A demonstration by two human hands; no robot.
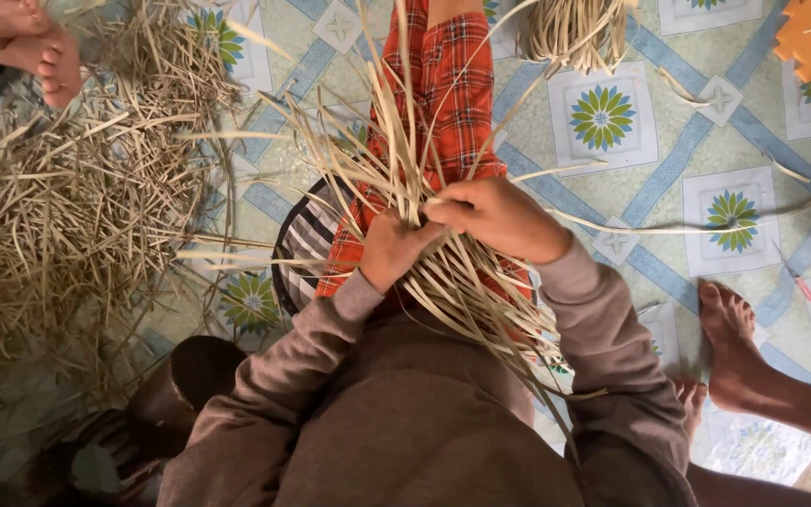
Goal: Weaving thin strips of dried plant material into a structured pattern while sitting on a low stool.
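Two hands grip one bundle of straw strips | left hand fisted round its middle, right hand pinching beside it | strips light, springy, slippery, fanning beyond the hands over the lap | hold mid-bundle

Flower-patterned blue floor mat, soft daylight

Single view only: head-worn camera, aimed steeply down over wearer's own chest and sleeves. Close range; left hand and right hand near frame centre. Patterned floor mat fills field beyond and beside fingers. No second view, so no shared area.
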